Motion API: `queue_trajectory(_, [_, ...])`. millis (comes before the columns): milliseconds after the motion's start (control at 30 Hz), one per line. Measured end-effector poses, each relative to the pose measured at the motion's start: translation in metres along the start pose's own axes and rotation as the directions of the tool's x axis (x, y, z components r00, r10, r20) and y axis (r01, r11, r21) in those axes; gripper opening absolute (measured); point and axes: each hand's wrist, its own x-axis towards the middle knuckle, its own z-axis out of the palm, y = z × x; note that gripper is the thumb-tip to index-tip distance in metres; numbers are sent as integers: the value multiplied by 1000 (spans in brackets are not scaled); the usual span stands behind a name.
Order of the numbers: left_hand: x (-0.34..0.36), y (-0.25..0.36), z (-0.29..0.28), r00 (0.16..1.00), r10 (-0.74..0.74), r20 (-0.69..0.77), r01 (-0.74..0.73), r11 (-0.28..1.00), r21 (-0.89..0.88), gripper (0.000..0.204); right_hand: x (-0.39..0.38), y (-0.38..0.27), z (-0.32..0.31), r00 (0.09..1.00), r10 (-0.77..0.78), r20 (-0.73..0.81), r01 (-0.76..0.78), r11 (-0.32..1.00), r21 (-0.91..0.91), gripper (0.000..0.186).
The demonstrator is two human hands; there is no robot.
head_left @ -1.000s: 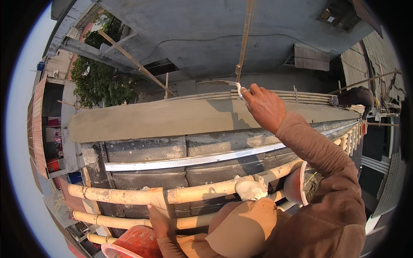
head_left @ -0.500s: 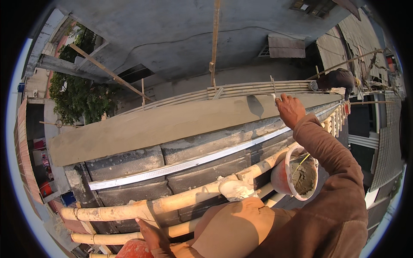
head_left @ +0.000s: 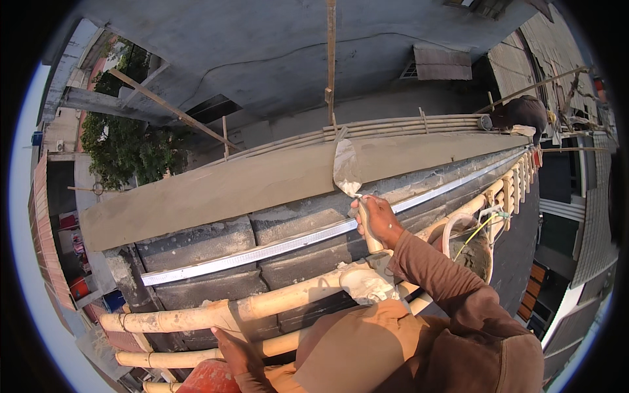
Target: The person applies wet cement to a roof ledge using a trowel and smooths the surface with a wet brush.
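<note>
My right hand [head_left: 379, 221] is closed around the pale handle of a trowel [head_left: 348, 165]. The trowel's mortar-smeared blade points away from me, over the lower edge of a long band of smooth wet mortar [head_left: 216, 185] along the wall top. Below that band runs a silvery straight metal strip [head_left: 288, 247] across dark roof tiles. Near the lower left, my left hand [head_left: 237, 357] rests by a bamboo pole [head_left: 164, 322]; most of its fingers are hidden. A bucket of mortar [head_left: 481, 252] hangs beside my right forearm, partly covered by it.
Bamboo scaffold poles [head_left: 282, 347] lie beneath me. A mortar-crusted white shoe [head_left: 368, 285] rests on them, and something red [head_left: 208, 378] sits at the bottom edge. Beyond the wall top run more bamboo poles [head_left: 393, 128]; another person [head_left: 521, 116] bends at the far right.
My right hand has come left and nearer to me, bringing the trowel's whole blade into sight. The dark shadow on the mortar band is gone. My left hand stays by the bamboo.
</note>
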Motion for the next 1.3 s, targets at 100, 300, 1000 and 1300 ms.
queue_trajectory(100, [-10,9,5,999,-35,-4,35,999,-13,84,1,-18,72,963,-166,211,193,974,-115,39])
queue_trajectory(300, [4,-13,-4,998,-27,63,42,970,-241,83,-34,-11,163,762,-195,618,538,721,-436,47])
queue_trajectory(1000, [37,-37,-26,984,179,-23,-155,901,405,66,-19,-106,407,607,-180,774,564,784,-260,40])
queue_trajectory(1300, [31,-36,-33,989,149,-20,-134,933,335,66,-42,-120,458,481,-146,864,817,433,-382,49])
